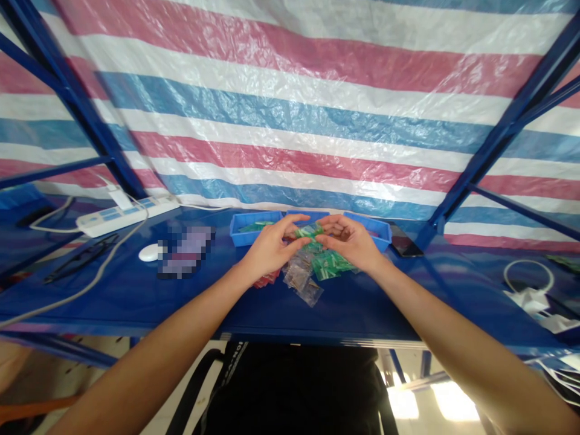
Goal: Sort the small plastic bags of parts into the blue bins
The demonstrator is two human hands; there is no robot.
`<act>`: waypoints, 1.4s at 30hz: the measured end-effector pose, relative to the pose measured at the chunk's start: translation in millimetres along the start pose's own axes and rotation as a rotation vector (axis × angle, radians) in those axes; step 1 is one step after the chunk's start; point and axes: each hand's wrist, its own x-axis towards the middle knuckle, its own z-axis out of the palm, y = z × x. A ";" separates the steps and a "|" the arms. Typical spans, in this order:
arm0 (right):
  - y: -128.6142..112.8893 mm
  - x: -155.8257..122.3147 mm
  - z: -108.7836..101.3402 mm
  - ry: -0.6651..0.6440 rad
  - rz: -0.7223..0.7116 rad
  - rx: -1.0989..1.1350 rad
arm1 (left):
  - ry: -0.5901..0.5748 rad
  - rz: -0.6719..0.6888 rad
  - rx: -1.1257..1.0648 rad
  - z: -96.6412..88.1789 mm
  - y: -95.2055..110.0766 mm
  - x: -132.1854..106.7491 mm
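Note:
A small clear-and-green plastic packet (310, 230) is pinched between my two hands above the middle of the blue table. My left hand (275, 243) has thumb and fingers closed on its left side. On the right side, my right hand (348, 240) grips it with thumb and curled fingers. Beneath lie clear packets (301, 279) with small brownish contents, and green packets (330, 266) beside them. Red packets (267, 279) show partly under my left wrist. Behind the hands stand a left blue bin (240, 237) holding green packets, a middle blue bin (312, 214) mostly hidden, and a right blue bin (384, 232).
A white power strip (129, 215), dark glasses (81, 261), a white mouse (151, 252) and a blurred-out purple item (188, 251) lie left. On the right are a black phone (406, 240) and a white cable (529, 266). A striped sheet (290, 115) hangs behind.

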 end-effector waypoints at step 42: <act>6.9 1.0 4.7 0.048 0.134 0.158 | 0.017 0.152 -0.010 1.9 -2.3 -1.0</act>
